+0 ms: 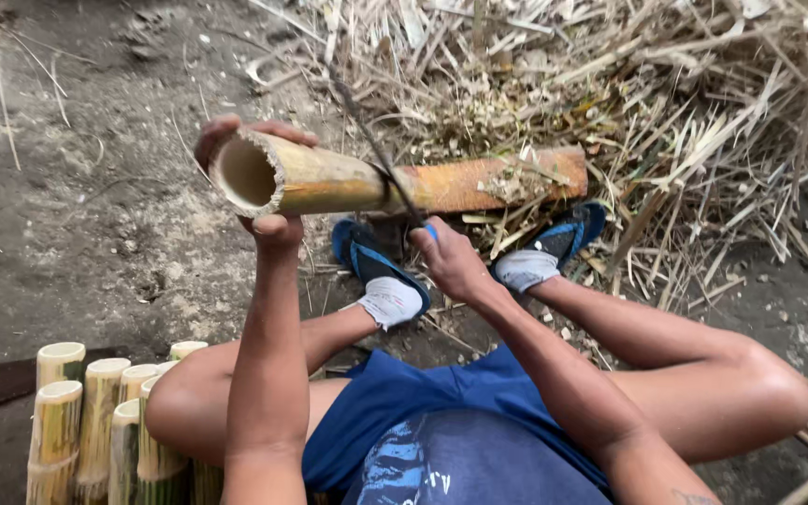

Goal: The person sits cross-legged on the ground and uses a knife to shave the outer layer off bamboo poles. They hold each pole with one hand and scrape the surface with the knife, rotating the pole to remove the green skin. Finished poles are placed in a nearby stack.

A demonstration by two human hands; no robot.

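The left hand (pixel 252 178) grips the open end of a bamboo tube (pixel 395 182) at centre frame, fingers wrapped over the rim and thumb under it, the far end resting on the ground. The right hand (pixel 449 257) is closed on a knife (pixel 381 154) whose thin blade lies across the tube's middle. This looks like the cutting or scoring step; the blade seems to need steady pressure while the tube is held firm. Cut bamboo pieces (pixel 95 421) stand at lower left. The ground is bare dirt (pixel 77 196), with dry husks (pixel 647 84) heaped at upper right, outdoors.
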